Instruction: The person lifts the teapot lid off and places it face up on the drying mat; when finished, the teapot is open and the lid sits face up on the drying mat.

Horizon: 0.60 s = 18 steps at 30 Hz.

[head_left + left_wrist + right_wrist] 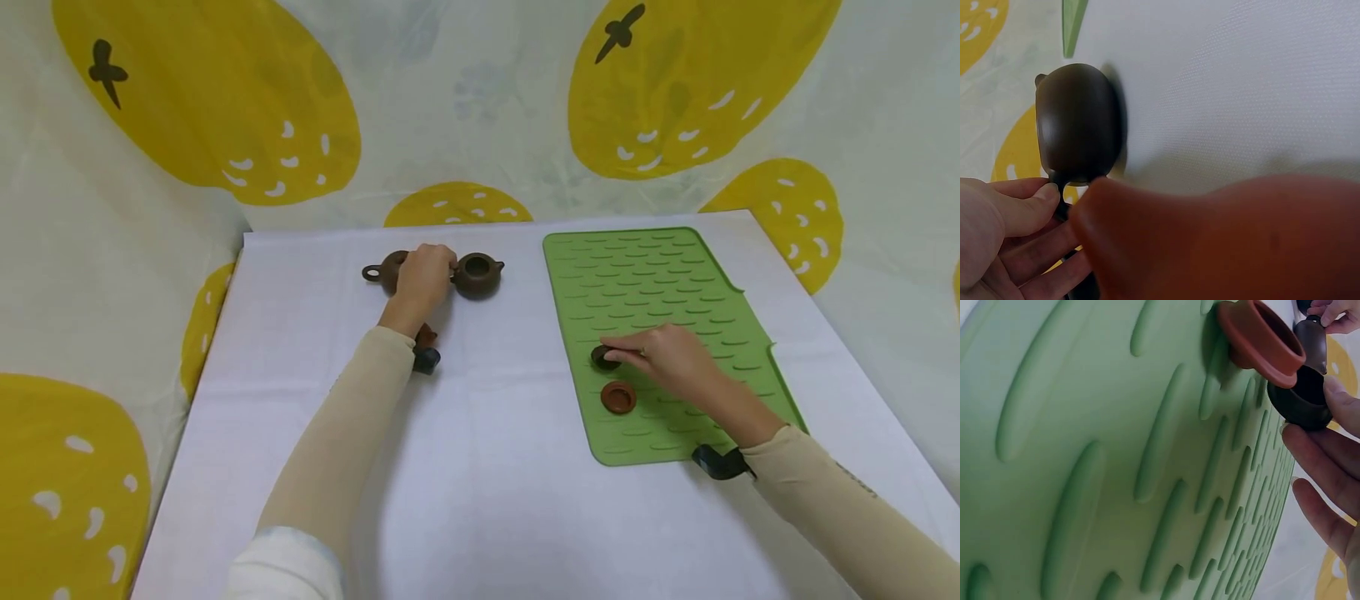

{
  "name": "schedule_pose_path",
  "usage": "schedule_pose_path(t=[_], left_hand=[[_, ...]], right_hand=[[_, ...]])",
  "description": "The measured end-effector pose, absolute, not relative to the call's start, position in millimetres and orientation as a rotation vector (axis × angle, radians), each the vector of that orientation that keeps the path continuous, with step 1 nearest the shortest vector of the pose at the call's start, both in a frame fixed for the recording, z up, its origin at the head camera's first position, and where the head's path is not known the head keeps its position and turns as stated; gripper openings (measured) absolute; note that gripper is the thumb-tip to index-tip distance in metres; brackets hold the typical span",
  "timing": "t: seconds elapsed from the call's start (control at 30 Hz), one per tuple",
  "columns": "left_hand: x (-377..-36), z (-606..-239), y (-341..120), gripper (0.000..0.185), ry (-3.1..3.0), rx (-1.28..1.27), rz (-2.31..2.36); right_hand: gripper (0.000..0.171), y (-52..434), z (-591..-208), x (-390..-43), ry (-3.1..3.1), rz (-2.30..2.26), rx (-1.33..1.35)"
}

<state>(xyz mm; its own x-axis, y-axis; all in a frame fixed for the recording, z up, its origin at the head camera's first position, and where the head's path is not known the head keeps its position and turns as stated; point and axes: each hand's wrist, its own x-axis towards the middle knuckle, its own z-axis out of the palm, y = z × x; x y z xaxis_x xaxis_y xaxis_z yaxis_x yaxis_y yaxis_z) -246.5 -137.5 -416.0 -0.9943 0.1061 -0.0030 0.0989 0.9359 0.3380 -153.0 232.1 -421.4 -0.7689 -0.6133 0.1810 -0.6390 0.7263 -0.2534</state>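
Observation:
My left hand (pixel 426 271) pinches the handle of a dark brown teapot (pixel 478 287), whose lidless round mouth faces up and whose spout points right. Partly behind that hand is a second brown teapot (pixel 390 271), its loop handle to the left. A reddish-brown teapot (pixel 426 337), mostly hidden by the wrist, fills the lower part of the left wrist view. Over on the green mat (pixel 637 283), my right hand (pixel 663 354) pinches the rim of a small dark cup-like piece (pixel 1300 403). Just in front of it lies a reddish lid (pixel 618 397), hollow side up.
A white cloth (pixel 495 467) covers the table under the teapots and mat. Behind the table hangs a pale curtain (pixel 465 100) with yellow fruit prints. Dark wrist-camera mounts (pixel 722 462) stick out below both wrists.

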Motion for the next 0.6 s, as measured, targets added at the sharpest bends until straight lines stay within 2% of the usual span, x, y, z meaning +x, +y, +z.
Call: schedule_pose_path(t=[0.6], left_hand=[[-248, -416, -138, 0.026, 3.063, 0.156, 0.498]], right_hand=[[0.025, 230, -432, -165, -2.973, 0.483, 0.933]])
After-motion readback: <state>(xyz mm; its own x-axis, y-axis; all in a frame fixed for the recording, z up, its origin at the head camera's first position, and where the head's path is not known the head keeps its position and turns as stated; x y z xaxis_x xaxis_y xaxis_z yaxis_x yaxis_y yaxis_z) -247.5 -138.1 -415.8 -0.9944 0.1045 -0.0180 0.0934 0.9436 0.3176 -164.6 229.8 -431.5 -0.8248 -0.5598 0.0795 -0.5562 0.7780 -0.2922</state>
